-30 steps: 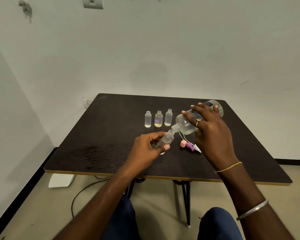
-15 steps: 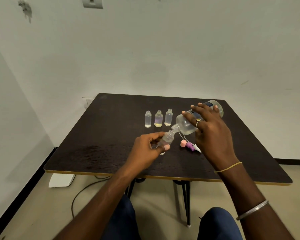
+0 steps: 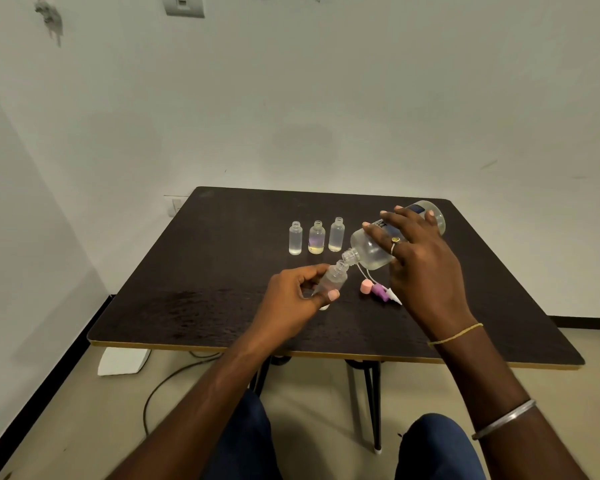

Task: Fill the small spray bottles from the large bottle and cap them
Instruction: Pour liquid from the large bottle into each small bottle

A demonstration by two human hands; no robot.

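My right hand [image 3: 418,258] grips the large clear bottle [image 3: 371,249], tipped down to the left so its neck meets the mouth of a small clear spray bottle [image 3: 331,280]. My left hand [image 3: 293,301] holds that small bottle tilted, just above the dark table [image 3: 205,271]. Three more small uncapped bottles [image 3: 316,235] stand upright in a row behind, each with a little liquid at the bottom. A pink spray cap [image 3: 366,286], a purple cap [image 3: 378,291] and a white nozzle piece [image 3: 394,296] lie on the table under the large bottle, partly behind my right hand.
The table's front edge [image 3: 326,353] runs just beyond my knees. A white wall stands close behind the table. On the floor at the left lie a white object [image 3: 122,362] and a dark cable [image 3: 167,382].
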